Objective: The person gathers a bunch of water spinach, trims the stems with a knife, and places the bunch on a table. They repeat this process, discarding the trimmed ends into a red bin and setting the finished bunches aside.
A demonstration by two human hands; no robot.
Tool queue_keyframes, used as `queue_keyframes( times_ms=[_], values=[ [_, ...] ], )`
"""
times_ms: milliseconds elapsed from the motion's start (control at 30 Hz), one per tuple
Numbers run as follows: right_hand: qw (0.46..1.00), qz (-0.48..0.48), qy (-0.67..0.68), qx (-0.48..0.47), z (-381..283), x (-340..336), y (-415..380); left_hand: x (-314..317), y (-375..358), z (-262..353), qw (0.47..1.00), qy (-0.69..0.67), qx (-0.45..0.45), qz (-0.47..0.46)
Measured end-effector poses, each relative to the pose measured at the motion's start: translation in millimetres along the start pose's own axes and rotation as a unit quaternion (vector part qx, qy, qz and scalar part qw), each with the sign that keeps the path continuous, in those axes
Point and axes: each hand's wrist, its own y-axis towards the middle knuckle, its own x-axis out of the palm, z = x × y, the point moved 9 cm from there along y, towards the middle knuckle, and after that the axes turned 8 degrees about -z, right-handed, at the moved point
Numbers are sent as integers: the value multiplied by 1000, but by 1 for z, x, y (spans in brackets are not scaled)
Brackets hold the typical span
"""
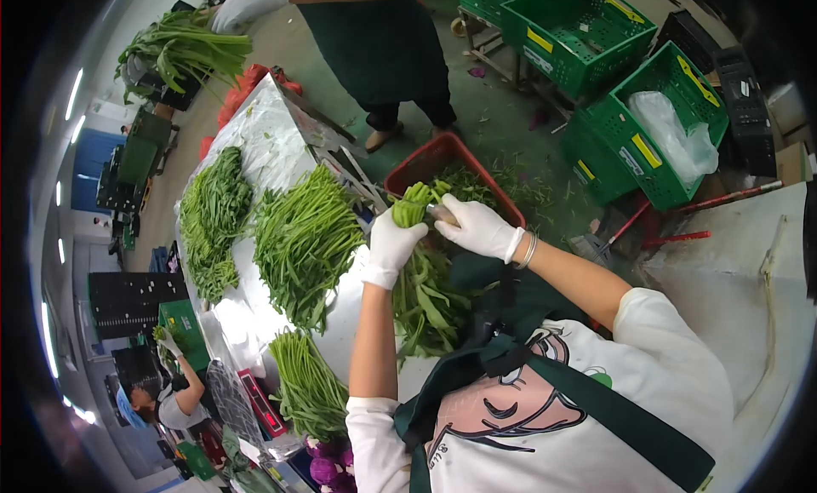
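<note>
My left hand (394, 244), in a white glove, is closed round the stem ends of a bunch of leafy greens (413, 205), whose leaves (430, 297) hang down beside my apron. My right hand (478, 226), also gloved, is closed on a small knife (441, 212) right at the stem ends. Beyond both hands stands a red bin (477, 165) with green trimmings in it. Left of my hands, piles of greens (306, 237) lie on the metal table (242, 259).
A co-worker in a dark apron (370, 46) stands across, gloved hand (248, 8) by a bunch of greens (183, 50). Green crates (630, 123) stand at the upper right. Another person (174, 399) is at the lower left, near a red scale (262, 404) and purple vegetables (325, 469).
</note>
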Motion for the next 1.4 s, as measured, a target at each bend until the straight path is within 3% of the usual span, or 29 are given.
queue_keyframes(
  times_ms=[133,267,533,633,700,833,867,967,1033,1100,1200,1300,1400],
  values=[
    [992,69,75,-77,-16,-19,-22,-21,-2,4,989,-137,15,-49],
    [997,40,23,-56,-31,-22,-29,-22,-9,8,973,-214,22,-79],
    [991,39,-12,-131,-52,-22,-7,-11,-22,3,921,-372,-8,-119],
    [995,-4,-67,-71,36,-4,7,-10,-27,0,810,-547,47,-206],
    [998,-35,-40,-32,93,4,-7,-29,-31,-4,869,-458,60,-175],
    [999,9,-1,-34,64,-26,-16,-37,-43,5,899,-416,40,-131],
    [998,26,9,-52,51,-29,-15,-36,-38,6,915,-356,70,-177],
    [994,56,62,-72,27,-29,-10,-38,-39,9,932,-318,64,-164],
    [993,70,89,-34,41,-13,-7,-47,-47,19,955,-250,65,-147],
    [989,-5,-90,114,84,16,-4,-52,-61,36,971,-187,73,-126],
    [992,8,-36,123,89,27,-1,-62,-83,61,986,-86,100,-106],
    [987,-40,-87,129,71,49,2,-81,-109,79,993,66,98,13],
    [974,-152,-145,81,57,109,0,-109,-143,110,960,173,152,157]
  ],
)
